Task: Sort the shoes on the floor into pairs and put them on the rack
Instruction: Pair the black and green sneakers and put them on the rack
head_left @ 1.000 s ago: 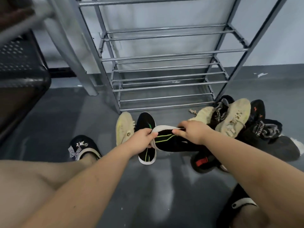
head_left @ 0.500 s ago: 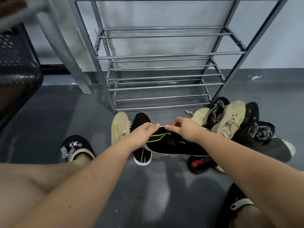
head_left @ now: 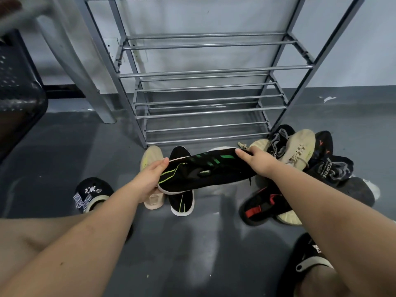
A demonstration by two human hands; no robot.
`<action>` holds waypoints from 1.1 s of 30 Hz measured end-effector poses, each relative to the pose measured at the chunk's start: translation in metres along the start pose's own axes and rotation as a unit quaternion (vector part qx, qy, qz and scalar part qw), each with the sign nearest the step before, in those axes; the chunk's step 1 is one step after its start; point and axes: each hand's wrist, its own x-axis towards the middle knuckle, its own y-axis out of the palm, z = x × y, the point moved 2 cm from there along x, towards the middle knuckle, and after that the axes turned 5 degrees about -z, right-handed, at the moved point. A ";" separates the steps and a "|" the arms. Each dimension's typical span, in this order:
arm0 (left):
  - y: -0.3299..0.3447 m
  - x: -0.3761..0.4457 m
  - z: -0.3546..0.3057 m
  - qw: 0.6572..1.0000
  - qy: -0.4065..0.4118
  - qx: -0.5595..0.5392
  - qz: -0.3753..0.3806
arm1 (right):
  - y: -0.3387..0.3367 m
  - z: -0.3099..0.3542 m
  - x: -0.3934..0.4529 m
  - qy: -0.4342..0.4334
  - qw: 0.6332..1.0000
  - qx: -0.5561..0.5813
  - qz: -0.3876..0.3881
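I hold a black shoe with green stripes (head_left: 205,172) sideways above the floor. My left hand (head_left: 150,179) grips its heel end and my right hand (head_left: 259,159) grips its toe end. Beneath it on the floor lies a matching black shoe (head_left: 182,202), next to a beige shoe (head_left: 151,155). The grey metal rack (head_left: 203,71) stands just behind, and all the shelves I can see are bare. A heap of shoes at the right holds a beige laced sneaker (head_left: 300,146), black printed shoes (head_left: 330,168) and a black shoe with a red tab (head_left: 257,206).
My feet wear black slippers at the lower left (head_left: 92,194) and lower right (head_left: 308,260). A dark perforated seat (head_left: 19,91) fills the left edge. A grey slanted post (head_left: 81,67) stands left of the rack. Bare grey floor lies in front of me.
The shoe has been lifted and turned between both hands, so its striped side now faces up. It has also moved nearer to the rack.
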 end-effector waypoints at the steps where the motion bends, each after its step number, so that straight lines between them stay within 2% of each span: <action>1: -0.001 -0.001 0.002 1.000 -0.014 -0.004 0.004 | 0.000 0.001 0.002 -0.004 1.000 0.013 -0.019; 4: -0.001 -0.008 0.004 0.997 -0.074 -0.006 0.019 | 0.000 0.003 0.006 -0.020 0.998 0.001 -0.064; 6: 0.005 -0.013 0.004 0.992 -0.107 0.016 0.067 | -0.001 0.002 0.007 -0.025 0.997 -0.026 -0.069; 9: 0.020 -0.018 0.012 0.973 -0.119 0.138 0.140 | -0.001 0.003 0.007 -0.033 0.995 -0.072 -0.056; 11: 0.033 -0.024 0.018 0.958 -0.094 0.225 0.149 | 0.001 0.004 0.007 -0.038 0.993 -0.099 -0.047; 13: 0.042 -0.028 0.018 0.952 -0.051 0.277 0.122 | 0.001 0.004 0.008 -0.031 0.994 -0.095 -0.049; 15: 0.043 -0.028 0.017 0.953 -0.029 0.284 0.097 | 0.001 0.006 0.007 -0.025 0.996 -0.048 -0.069; 17: 0.038 -0.023 0.018 0.960 -0.027 0.270 0.076 | 0.003 0.012 0.005 -0.019 0.995 0.020 -0.094; 19: 0.027 -0.016 0.023 0.967 -0.041 0.246 0.047 | 0.008 0.020 0.004 -0.027 0.995 0.031 -0.092; 24: -0.011 0.004 0.044 0.984 -0.116 0.125 -0.058 | 0.047 0.030 0.005 -0.015 1.000 0.007 0.000; 28: -0.042 0.019 0.066 0.977 -0.157 0.064 -0.127 | 0.083 0.038 0.006 -0.006 0.997 -0.032 0.077; 33: -0.049 0.035 0.082 0.963 -0.208 0.014 -0.172 | 0.120 0.050 0.015 0.009 0.991 -0.029 0.129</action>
